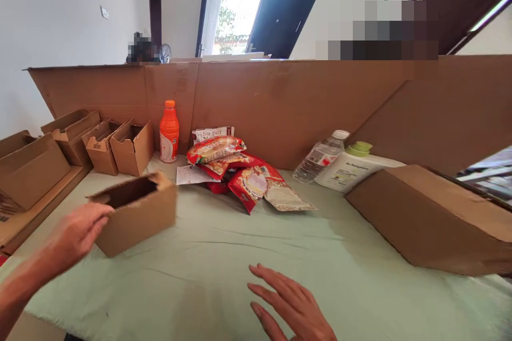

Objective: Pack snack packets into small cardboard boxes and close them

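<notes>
- Right hand (pixel 294 306), at bottom centre of the frame, is cut off by the lower edge; its fingers are spread and hold nothing.
- Left hand (pixel 76 234), at lower left, pinches the rim of an open box (pixel 140 224), left of centre; the box's interior is too dark to make out.
- Snack packets (pixel 248 186) overlap mid-frame, hiding parts of one another.
- Large carton (pixel 436 213), at right, partly hides a white jug (pixel 344 173).
- Pixelated blocks mask areas at upper left and upper right.

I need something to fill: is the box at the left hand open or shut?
Open: the top of the box shows a dark inside, with the left hand at its rim.
</notes>
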Demonstrator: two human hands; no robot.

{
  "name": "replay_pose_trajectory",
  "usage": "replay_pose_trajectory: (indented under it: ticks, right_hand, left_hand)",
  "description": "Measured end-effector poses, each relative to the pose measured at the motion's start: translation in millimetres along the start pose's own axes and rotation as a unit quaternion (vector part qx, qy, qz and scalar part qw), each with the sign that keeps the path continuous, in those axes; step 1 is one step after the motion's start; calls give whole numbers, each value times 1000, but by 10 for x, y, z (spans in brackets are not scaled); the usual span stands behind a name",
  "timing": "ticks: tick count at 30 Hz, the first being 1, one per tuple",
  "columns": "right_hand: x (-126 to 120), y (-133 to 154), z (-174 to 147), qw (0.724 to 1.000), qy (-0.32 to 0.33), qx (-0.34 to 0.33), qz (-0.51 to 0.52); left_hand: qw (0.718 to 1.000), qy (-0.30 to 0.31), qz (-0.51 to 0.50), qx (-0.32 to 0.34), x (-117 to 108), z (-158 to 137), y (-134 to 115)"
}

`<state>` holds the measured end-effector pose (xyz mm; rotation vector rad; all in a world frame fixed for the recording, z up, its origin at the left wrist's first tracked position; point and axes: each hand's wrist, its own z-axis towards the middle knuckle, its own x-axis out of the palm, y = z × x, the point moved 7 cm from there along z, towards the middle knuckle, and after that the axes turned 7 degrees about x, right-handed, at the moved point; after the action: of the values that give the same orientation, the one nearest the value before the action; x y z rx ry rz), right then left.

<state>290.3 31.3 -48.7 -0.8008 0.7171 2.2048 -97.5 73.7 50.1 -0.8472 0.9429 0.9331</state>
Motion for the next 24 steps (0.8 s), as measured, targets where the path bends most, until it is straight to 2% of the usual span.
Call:
replay_pose_trajectory:
  ticks: [2, 4, 5, 7, 11, 13, 15, 18, 20, 22, 24]
  right_hand:
    - [-184, 155, 97, 999, -19, 27, 28]
    - [-349, 325, 165, 997, -26, 49, 58]
    - [-415, 411, 193, 995, -25, 55, 76]
    - [-520, 571, 242, 992, -31, 52, 114]
    - [-553, 687, 376, 991, -11, 50, 120]
    - [-485, 689, 463, 993, 50, 34, 99]
    - [-398, 691, 539, 985, 140, 9, 99]
    - [-264, 719, 620, 945, 299, -25, 128]
    - [-204, 770, 678, 914, 380, -59, 126]
    - [-160, 808, 749, 894, 432, -86, 87]
    - [-146, 813, 815, 884, 457, -94, 30]
  left_hand:
    - [992, 29, -46, 115, 111, -63, -482]
    - [971, 46, -88, 219, 154, -112, -926]
    - [961, 55, -105, 250, 166, -125, -1094]
    - [952, 70, -125, 271, 187, -130, -1306]
    - [947, 83, -131, 281, 182, -153, -1414]
    - [944, 90, -133, 290, 151, -156, -1374]
    - [933, 105, -144, 313, 125, -127, -1329]
    - [900, 140, -194, 364, 147, -13, -1328]
    - [878, 195, -213, 382, 254, 82, -1387]
    - [871, 269, -178, 371, 418, 163, -1453]
    - [879, 320, -106, 336, 543, 224, -1468]
